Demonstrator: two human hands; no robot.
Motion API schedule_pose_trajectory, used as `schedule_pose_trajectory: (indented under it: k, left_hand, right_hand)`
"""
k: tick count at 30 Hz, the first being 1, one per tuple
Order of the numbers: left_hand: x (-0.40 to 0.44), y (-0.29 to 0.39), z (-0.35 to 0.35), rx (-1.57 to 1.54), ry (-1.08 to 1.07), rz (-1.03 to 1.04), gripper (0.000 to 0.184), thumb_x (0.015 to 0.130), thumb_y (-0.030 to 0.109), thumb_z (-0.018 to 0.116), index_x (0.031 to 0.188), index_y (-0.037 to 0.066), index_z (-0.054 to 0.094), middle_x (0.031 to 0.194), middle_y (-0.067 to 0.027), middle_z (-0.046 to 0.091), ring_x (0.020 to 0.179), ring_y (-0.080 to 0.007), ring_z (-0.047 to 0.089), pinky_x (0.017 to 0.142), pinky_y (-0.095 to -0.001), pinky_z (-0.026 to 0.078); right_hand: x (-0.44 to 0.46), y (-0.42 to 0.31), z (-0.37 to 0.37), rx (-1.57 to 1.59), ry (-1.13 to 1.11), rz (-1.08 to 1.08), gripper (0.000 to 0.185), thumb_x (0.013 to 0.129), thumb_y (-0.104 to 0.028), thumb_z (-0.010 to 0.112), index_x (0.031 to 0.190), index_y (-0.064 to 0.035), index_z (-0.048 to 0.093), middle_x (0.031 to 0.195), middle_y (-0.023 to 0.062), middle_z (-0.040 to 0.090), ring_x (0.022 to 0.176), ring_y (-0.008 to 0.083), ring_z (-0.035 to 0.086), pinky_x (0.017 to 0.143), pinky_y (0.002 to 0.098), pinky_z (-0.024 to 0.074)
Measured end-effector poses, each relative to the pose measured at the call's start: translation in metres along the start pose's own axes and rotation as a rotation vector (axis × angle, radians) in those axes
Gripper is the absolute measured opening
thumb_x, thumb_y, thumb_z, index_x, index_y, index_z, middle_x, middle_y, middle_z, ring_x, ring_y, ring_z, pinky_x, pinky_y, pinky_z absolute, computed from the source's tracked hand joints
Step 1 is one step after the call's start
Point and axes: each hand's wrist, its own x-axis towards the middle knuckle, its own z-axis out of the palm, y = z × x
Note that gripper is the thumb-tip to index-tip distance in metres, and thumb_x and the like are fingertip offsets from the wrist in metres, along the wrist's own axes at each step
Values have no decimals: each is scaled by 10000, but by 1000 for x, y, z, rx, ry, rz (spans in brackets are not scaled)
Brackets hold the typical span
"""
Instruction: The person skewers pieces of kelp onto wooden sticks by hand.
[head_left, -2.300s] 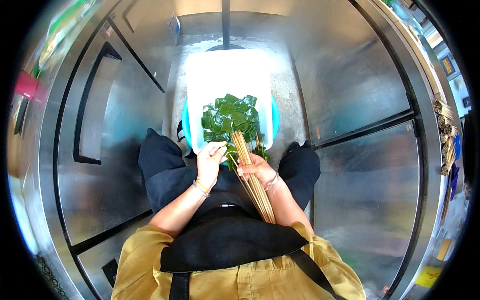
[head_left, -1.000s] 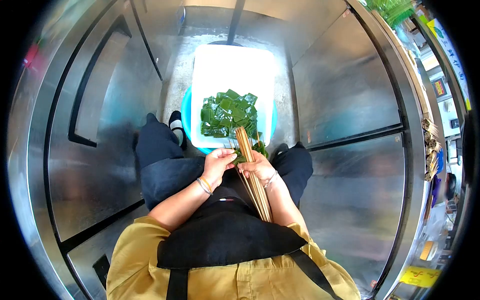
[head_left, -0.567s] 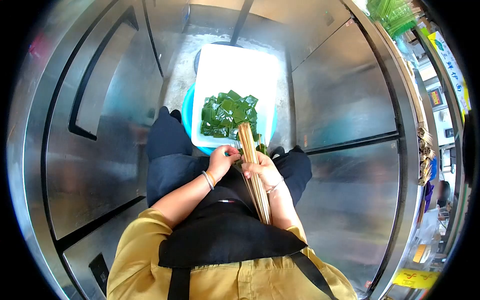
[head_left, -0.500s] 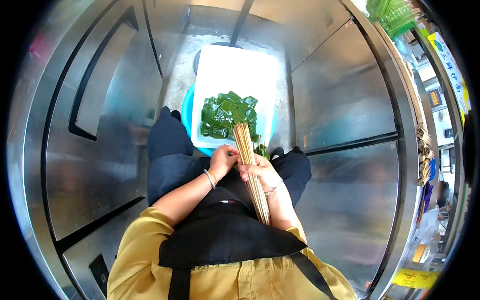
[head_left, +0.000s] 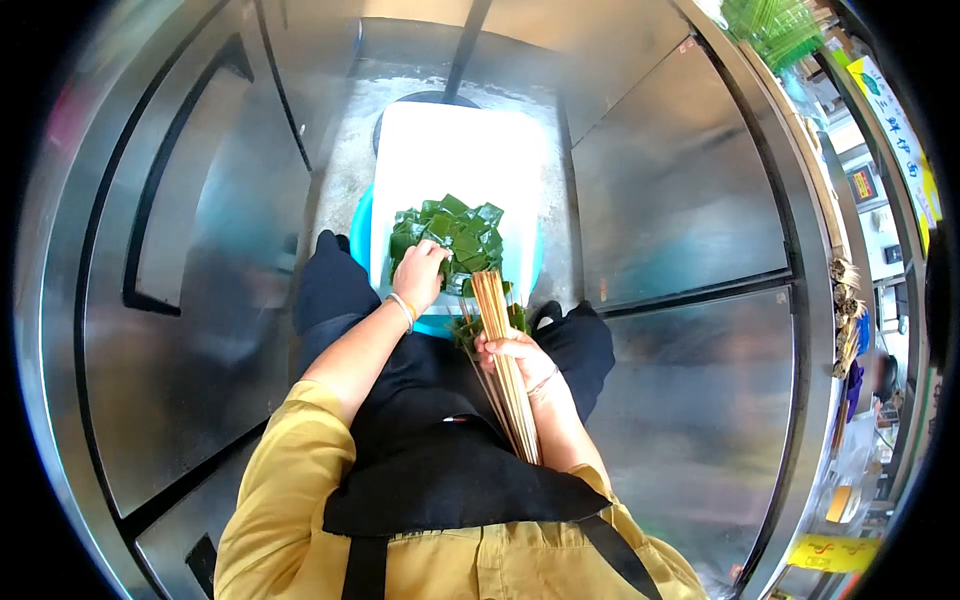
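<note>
A heap of glossy dark green kelp squares (head_left: 470, 225) lies on a white board (head_left: 460, 150). My left hand (head_left: 420, 275) reaches into the near left edge of the heap, fingers bent and pinched on a kelp piece that they mostly hide. My right hand (head_left: 512, 350) grips a thick bundle of bamboo skewers (head_left: 505, 375), its upper ends close to the heap. Beside and behind that bundle, more green kelp pieces (head_left: 465, 328) show near the ends of a few separate sticks, partly covered by the hand and bundle.
Under the board sits a turquoise basin (head_left: 362, 225). Steel cabinet doors stand close on the left (head_left: 200, 300) and right (head_left: 690, 180). A counter on the far right carries green strands (head_left: 775, 30) and dried bundles (head_left: 847, 310). My knees flank the basin.
My left hand has left the skewer bundle and moved forward to the kelp heap. The right hand still holds the bundle, and kelp on separate sticks now shows to its left.
</note>
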Motion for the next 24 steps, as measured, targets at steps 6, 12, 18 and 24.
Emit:
schedule_pose_trajectory:
  k: [6,12,18,24]
  left_hand:
    - [8,-5,11,165,-23,26,377,592,-36,631,943,83,561,936,-76,489,882,-278,500,761,-362,454]
    - [10,-11,17,164,29,73,188,697,21,527,866,81,586,884,-85,497,847,-266,516,718,-362,465]
    - [9,-21,25,-1,194,-45,136,732,22,575,864,53,582,756,-58,571,695,-238,568,642,-338,474]
    - [-18,3,-15,-1470,108,-760,133,827,24,537,955,47,511,849,-39,562,732,-133,580,624,-219,487]
  right_hand:
    - [2,3,0,-45,24,-13,187,695,45,600,879,30,572,816,119,571,648,162,548,582,252,464]
    - [-2,0,14,-17,32,-18,197,685,20,593,878,38,561,815,114,562,657,166,542,596,251,458]
    - [1,3,10,-65,26,-3,196,702,-2,619,888,14,558,768,74,560,628,149,535,599,249,456]
    - [6,6,12,-199,7,-19,193,714,0,635,891,-19,560,739,38,562,603,121,547,543,237,471]
